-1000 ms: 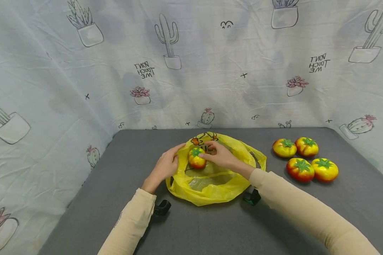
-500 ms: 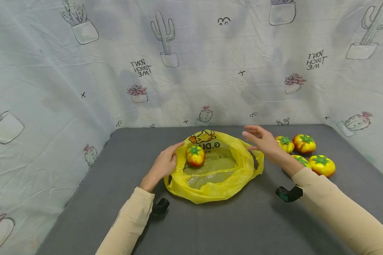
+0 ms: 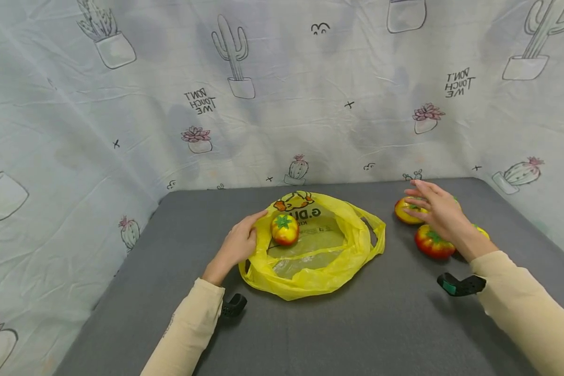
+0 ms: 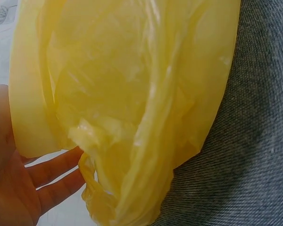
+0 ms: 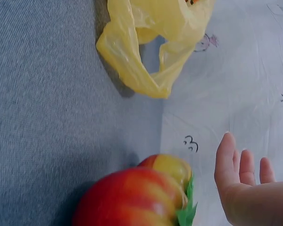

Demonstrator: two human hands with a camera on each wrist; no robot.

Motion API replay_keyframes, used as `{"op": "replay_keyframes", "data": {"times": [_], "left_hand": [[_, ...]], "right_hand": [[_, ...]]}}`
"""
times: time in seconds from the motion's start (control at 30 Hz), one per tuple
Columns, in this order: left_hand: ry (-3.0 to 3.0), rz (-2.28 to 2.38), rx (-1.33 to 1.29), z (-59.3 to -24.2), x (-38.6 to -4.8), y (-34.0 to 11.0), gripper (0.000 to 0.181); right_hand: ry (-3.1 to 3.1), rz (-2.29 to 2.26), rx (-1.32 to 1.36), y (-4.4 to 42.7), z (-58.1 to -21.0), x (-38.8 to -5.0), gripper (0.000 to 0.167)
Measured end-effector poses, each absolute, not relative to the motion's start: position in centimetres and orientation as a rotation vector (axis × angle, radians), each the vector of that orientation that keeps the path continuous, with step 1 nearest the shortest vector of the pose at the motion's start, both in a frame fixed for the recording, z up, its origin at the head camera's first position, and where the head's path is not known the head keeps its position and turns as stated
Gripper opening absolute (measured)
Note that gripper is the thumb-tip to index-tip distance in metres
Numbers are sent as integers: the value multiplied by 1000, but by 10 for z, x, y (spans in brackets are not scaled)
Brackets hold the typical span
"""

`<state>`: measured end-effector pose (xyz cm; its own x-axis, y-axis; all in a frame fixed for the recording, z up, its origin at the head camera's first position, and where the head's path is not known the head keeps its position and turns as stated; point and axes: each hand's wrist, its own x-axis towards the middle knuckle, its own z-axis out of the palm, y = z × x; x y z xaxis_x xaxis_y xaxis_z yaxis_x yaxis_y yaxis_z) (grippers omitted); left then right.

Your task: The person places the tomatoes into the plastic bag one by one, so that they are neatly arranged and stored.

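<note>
A yellow plastic bag (image 3: 305, 284) lies on the grey table with its mouth spread upward. One red-and-yellow tomato (image 3: 285, 232) with a green leafy top sits inside, near the left of the mouth. My left hand (image 3: 237, 241) holds the bag's left rim; the left wrist view has its fingers (image 4: 61, 167) behind the film. Over at the right, my right hand (image 3: 439, 211) hovers above a group of several tomatoes, fingers spread and nothing held. A red-sided tomato (image 3: 433, 243) and a yellower tomato (image 3: 406, 210) show beneath it; the others are mostly hidden by hand and wrist.
The bag's right handle loop (image 3: 378, 232) lies toward the tomato group. A pale cloth (image 3: 282, 104) printed with cacti hangs behind the grey table (image 3: 338, 329) and along its sides. Black wrist mounts (image 3: 460, 284) sit beneath both wrists.
My right hand has left the tomato in the bag and moved right to above the tomato group. The left hand stays at the bag's rim.
</note>
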<state>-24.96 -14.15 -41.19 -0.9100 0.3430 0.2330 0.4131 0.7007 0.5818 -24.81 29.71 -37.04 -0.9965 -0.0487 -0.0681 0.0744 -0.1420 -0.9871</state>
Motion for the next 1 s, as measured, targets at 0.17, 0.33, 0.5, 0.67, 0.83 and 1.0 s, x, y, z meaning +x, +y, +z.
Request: {"op": "replay_keyframes", "data": {"times": [0.17,0.33,0.5,0.67,0.83,1.0], "left_hand": [[-2801,-1013,-617,-411,-249,-142,50],[-2809,-1028,-611,-411,-248,-142,51],[-2821,-1021,-598,-412,-250,-142,51],[-2815,-1006,-604,-412,-250,-142,51],[-2805,-981,-619,-412,-250,-142,50],[-2810,-980,-618,-411,-250,-142,50]], "right_hand": [[1917,-2362,20,305,-369,-245,40],[1838,-2425,23,312,-368,-244,40],[1878,-2436,40,319,-367,-241,42],[1862,-2471,38,330,-367,-238,42],[1789,-2545,40,345,-368,-234,39],[1827,-2558,86,355,-369,-229,35]]}}
